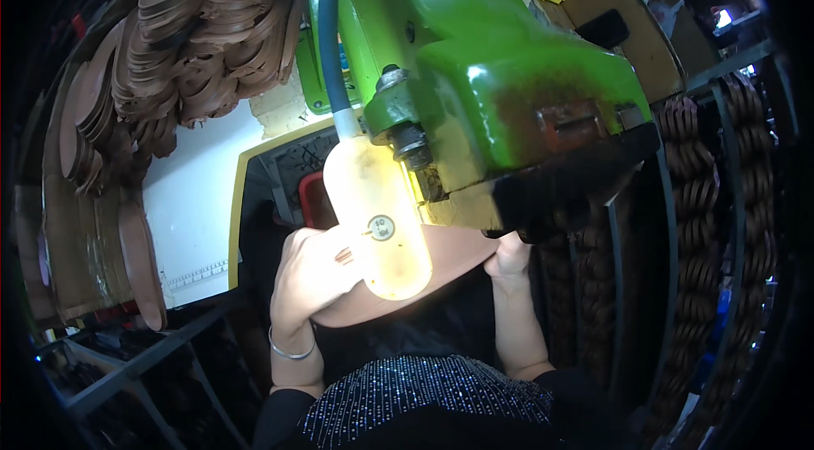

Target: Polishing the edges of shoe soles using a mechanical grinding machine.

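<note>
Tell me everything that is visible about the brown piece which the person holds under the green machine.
The brown piece is a flat, smooth sheet, tan-brown, leather-like, with a rounded lower edge. It lies roughly level under the head of the green machine. The left hand grips its left edge and the right hand holds its right side. A lit, yellowish lamp hides its middle, so its full outline cannot be told. Its upper part disappears beneath the machine.

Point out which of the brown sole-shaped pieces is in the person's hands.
The brown piece under the green machine, held by the left hand and the right hand. The other pieces sit in stacks at upper left, untouched.
</note>
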Available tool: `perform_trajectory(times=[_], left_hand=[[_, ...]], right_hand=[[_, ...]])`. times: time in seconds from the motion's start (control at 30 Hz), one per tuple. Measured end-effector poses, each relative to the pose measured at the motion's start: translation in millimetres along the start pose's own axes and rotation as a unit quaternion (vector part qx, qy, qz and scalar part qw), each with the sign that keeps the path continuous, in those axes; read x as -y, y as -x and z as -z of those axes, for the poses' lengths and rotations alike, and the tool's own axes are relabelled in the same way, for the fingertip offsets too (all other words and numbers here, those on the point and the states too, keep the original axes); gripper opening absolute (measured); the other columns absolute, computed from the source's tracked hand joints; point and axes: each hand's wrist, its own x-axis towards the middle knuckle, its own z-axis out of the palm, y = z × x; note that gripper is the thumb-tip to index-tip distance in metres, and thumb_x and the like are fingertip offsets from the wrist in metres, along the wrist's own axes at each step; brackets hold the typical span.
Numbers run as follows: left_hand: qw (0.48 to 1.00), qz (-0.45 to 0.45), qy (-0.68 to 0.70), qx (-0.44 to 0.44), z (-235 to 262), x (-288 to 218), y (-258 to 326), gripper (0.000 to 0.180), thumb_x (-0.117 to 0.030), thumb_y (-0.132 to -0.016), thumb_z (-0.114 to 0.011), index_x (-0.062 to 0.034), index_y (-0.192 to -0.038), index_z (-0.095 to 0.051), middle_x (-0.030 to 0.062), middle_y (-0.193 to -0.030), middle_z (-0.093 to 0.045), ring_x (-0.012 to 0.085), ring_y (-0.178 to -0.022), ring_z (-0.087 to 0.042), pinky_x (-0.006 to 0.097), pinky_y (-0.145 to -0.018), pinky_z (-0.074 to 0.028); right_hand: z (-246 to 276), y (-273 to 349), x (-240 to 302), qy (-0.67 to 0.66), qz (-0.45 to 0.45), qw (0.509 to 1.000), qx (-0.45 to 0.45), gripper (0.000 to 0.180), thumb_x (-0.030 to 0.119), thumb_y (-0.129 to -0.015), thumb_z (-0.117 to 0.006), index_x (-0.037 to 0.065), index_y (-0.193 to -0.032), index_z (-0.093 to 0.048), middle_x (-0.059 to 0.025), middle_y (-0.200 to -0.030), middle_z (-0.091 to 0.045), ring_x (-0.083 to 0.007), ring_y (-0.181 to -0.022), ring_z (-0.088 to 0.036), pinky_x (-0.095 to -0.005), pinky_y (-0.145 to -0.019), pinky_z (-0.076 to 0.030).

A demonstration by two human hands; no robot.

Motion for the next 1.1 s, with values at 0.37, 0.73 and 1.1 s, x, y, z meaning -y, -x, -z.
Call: perform_trajectory(times=[0.37, 0.73, 1.1], left_hand=[[0.977, 0.178, 0.029, -0.113, -40.3, -10.5, 36.0, 0.019, -0.006, -0.074, -0.07, 0.0044, -0.087, -0.061, 0.0182, -0.076, -0.064, 0.0254, -0.066, -0.066, 0.029, -0.059, -0.05], [0.989, 0.04, 0.057, -0.132, -62.9, 6.2, 11.5, 0.016, -0.003, -0.078, -0.071, 0.0009, -0.093, -0.065, 0.0065, -0.088, -0.066, 0.0138, -0.072, -0.061, 0.026, -0.067, -0.049], [0.942, 0.177, 0.11, -0.262, -65.9, -8.7, 30.9, 0.009, 0.006, -0.079, -0.058, 0.0071, -0.086, -0.062, 0.0088, -0.068, -0.065, 0.0084, -0.061, -0.061, 0.023, -0.056, -0.047]], right_hand=[[-13.6, 0.7, -13.0, 0.05, -0.003, 0.993, 0.102, 0.042, -0.013, -0.07, -0.063, 0.0, -0.11, -0.058, -0.007, -0.106, -0.061, -0.0165, -0.096, -0.058, -0.0294, -0.087, -0.046], [-22.2, 1.3, 12.2, 0.048, 0.014, 0.998, 0.042, 0.019, 0.004, -0.077, -0.065, 0.0, -0.093, -0.056, -0.0051, -0.087, -0.061, -0.0094, -0.077, -0.057, -0.0229, -0.074, -0.046], [-50.8, -1.6, -1.1, 0.108, 0.0, 0.977, 0.183, 0.028, -0.004, -0.076, -0.068, -0.004, -0.102, -0.056, -0.007, -0.093, -0.064, -0.01, -0.087, -0.06, -0.0231, -0.077, -0.049]])
